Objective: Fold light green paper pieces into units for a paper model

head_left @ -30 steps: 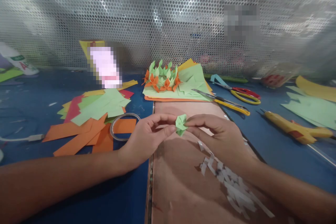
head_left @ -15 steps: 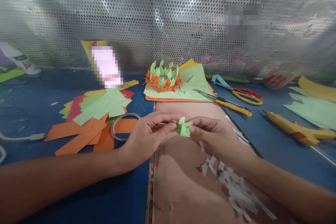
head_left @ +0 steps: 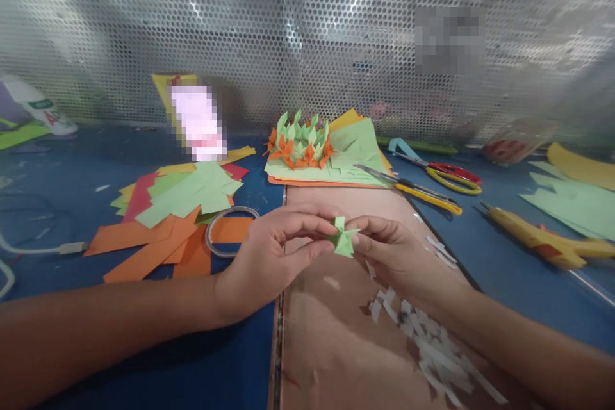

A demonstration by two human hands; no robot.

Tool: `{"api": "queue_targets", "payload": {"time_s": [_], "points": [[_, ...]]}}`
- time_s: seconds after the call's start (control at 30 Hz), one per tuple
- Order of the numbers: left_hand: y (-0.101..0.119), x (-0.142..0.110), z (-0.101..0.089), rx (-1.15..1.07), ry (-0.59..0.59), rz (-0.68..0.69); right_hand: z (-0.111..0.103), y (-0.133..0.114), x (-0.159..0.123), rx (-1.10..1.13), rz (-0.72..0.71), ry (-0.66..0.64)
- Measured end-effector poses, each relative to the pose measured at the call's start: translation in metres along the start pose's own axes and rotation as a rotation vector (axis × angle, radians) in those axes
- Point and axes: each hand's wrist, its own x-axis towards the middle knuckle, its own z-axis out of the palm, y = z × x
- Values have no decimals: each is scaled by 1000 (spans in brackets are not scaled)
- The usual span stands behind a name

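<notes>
A small folded light-green paper flower is held up between both hands, above the brown board. My left hand pinches its left side between thumb and fingers. From the right, the thumb and fingertips of my right hand close on its other edge. The petals point outward; the fingertips cover part of the piece. Beyond the hands, a ring of green and orange folded paper pieces rests on a stack of coloured sheets.
Left lie orange paper strips, green sheets and a tape roll. To the right are a utility knife, scissors, a yellow glue gun and white paper scraps. A glue bottle stands far left.
The green paper flower has turned slightly and shifted a little right and down between the fingers. The left fingers have changed their grip. Everything else stays in place.
</notes>
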Motion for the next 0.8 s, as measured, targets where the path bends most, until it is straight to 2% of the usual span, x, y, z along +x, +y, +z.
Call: {"api": "queue_targets", "payload": {"time_s": [0.17,0.3,0.5,0.8], "points": [[4,0,2,1,-50,30,4,2,-2,101,-32,-68],[2,0,3,-115,-7,21,6,3,-3,161,-14,-90],[-1,1,-2,-40,34,124,0,5,0,238,31,-117],[-6,-4,5,-268,-10,-48,-3,4,0,281,49,-45]]}}
